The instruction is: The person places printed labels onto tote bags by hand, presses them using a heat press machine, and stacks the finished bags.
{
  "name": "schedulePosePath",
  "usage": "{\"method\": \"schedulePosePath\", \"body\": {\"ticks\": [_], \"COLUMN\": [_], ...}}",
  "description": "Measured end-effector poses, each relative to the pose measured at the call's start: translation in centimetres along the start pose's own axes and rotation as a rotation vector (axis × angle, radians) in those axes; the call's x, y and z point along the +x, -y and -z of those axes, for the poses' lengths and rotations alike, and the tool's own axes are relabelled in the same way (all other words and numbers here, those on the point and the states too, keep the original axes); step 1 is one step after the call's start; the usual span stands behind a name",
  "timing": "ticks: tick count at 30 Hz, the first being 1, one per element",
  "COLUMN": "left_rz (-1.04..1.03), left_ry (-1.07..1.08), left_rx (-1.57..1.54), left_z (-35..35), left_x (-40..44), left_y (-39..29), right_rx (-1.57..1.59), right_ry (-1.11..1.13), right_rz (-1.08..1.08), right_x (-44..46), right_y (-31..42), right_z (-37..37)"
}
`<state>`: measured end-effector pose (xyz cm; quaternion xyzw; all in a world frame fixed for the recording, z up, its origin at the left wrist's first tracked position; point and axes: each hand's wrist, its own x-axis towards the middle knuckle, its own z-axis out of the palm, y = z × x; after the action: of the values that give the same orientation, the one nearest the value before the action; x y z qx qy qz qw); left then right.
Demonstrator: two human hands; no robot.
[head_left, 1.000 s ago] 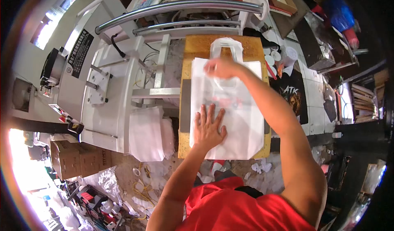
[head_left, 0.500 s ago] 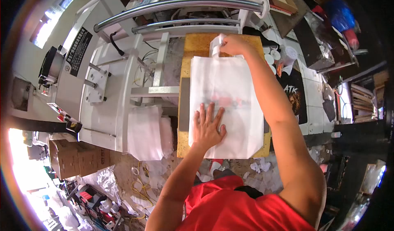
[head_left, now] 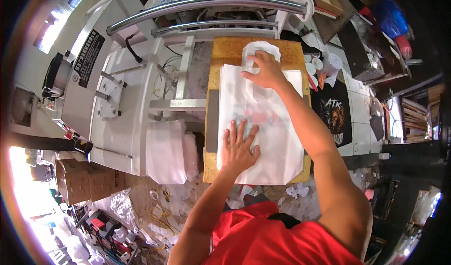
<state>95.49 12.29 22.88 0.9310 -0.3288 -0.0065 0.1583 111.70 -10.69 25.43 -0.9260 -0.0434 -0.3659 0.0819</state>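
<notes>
A white tote bag (head_left: pixel 277 157) lies flat on a yellow-brown wooden board (head_left: pixel 225 52), with faint red and grey print showing through its middle. Spread flat, my left hand (head_left: pixel 240 147) rests on the lower left part of the bag. My right hand (head_left: pixel 266 70) is over the top edge, its thumb and fingers apart, by the bag's looped handle (head_left: pixel 263 45). The handle lies up on the board beyond the bag. Part of it is hidden by my right hand. Under the bag's left side a grey pad (head_left: pixel 212 124) sticks out.
White bags (head_left: pixel 165 154) hang in a stack left of the board. A white machine (head_left: pixel 122 91) stands further left, and a chrome bar (head_left: pixel 206 2) crosses the far side. To the right is a black printed cloth (head_left: pixel 332 117). Cardboard boxes (head_left: pixel 89 180) sit at lower left.
My right hand has let go of the handle and moved slightly nearer, fingers opening. The handle, earlier pinched up in that hand, now lies spread as a loop. My left hand stays put.
</notes>
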Motion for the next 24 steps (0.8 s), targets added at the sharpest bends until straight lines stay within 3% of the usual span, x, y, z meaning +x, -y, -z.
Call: {"method": "schedulePosePath", "body": {"ticks": [2,4,5,7,8,10,13,14,16,20,22,24], "left_rz": [0.010,0.008,-0.002,-0.002,-0.003,-0.001,0.003,0.006,0.011,0.031,0.040,0.037], "left_ry": [0.009,-0.006,-0.021,-0.017,-0.017,-0.004,0.008,0.005,0.001,0.021,0.036,0.037], "left_rx": [-0.012,-0.015,-0.020,-0.020,-0.018,-0.012,-0.007,-0.012,-0.015,-0.032,-0.032,-0.025], "left_z": [-0.1,-0.3,-0.4,-0.4,-0.3,-0.1,0.0,0.0,-0.1,0.0,-0.1,0.1], "left_x": [0.0,0.1,-0.1,-0.1,0.0,0.0,0.0,0.0,0.0,0.1,0.0,0.2], "left_y": [0.0,0.2,0.2,0.2,0.2,0.0,0.0,0.0,0.0,0.0,-0.1,0.0], "right_rx": [0.078,0.409,0.412,0.570,0.566,0.346,0.303,0.304,-0.053,0.157,-0.043,0.006], "right_ry": [0.101,1.234,1.243,1.489,1.490,0.819,0.558,0.554,0.513,0.619,0.343,0.460], "right_rz": [-0.067,-0.283,-0.282,-0.193,-0.194,-0.116,-0.181,-0.180,-0.040,-0.141,-0.130,-0.242], "right_x": [0.0,1.0,-0.2,-2.4,-3.2,-4.3,-1.2,-0.4,1.3,3.9,4.3,5.7], "right_y": [0.3,1.5,2.4,3.7,3.2,2.1,0.5,-0.2,-1.6,-4.9,-5.6,-5.4], "right_z": [1.3,5.5,5.7,5.8,4.5,1.3,-1.2,-1.8,-3.3,-5.9,-6.2,-5.5]}}
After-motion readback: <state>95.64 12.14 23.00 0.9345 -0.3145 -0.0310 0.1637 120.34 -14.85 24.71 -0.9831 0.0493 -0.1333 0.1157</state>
